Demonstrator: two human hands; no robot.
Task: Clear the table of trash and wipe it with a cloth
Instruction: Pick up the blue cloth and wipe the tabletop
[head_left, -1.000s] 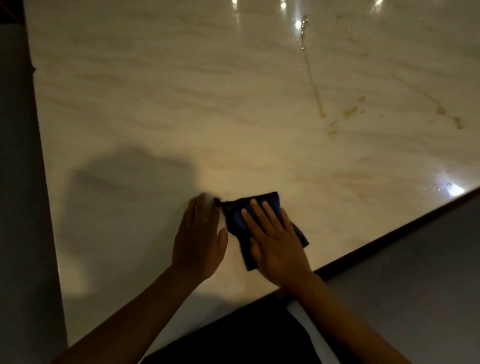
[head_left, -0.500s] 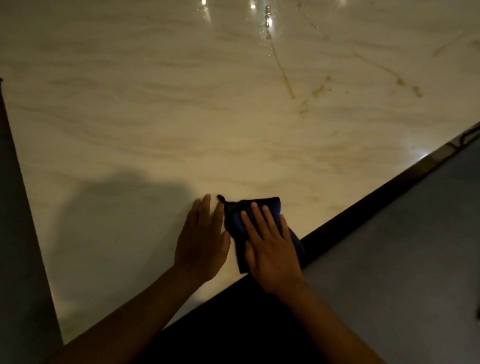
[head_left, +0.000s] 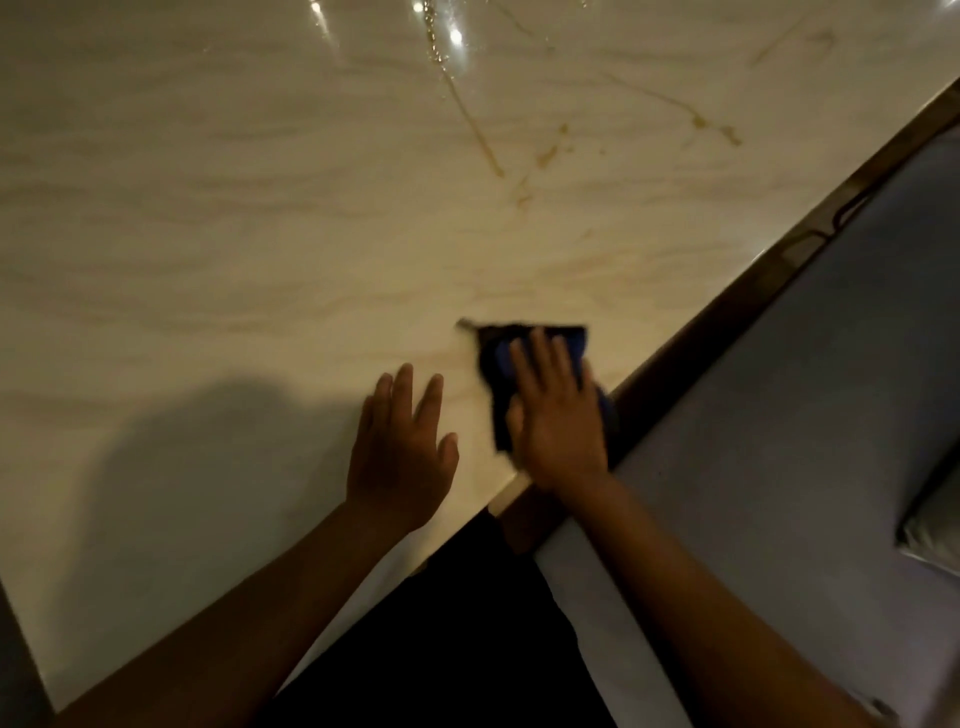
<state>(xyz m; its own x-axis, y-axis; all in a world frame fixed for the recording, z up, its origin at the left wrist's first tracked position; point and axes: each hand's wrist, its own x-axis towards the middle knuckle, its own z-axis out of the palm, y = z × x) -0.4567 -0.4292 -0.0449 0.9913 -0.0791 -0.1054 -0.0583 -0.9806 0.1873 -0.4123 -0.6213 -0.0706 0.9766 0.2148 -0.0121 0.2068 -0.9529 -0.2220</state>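
Observation:
A dark blue cloth (head_left: 569, 343) lies on the pale marble table (head_left: 260, 208) close to its near right edge. My right hand (head_left: 558, 415) presses flat on the cloth with straight fingers and covers most of it. To its left, my left hand (head_left: 402, 452) rests flat on the bare table top, fingers spread, not touching the cloth. Brownish streaks and spots (head_left: 483, 140) mark the table farther back. No trash is in view.
A dark strip (head_left: 753, 291) edges the table diagonally on the right, with grey floor (head_left: 779, 467) beyond. A pale cushion-like object (head_left: 935, 525) sits at the far right edge. Light glare shines on the table's far side.
My right hand has slid the cloth to the right, away from my left hand, toward the table's edge. The view has shifted to the right as well.

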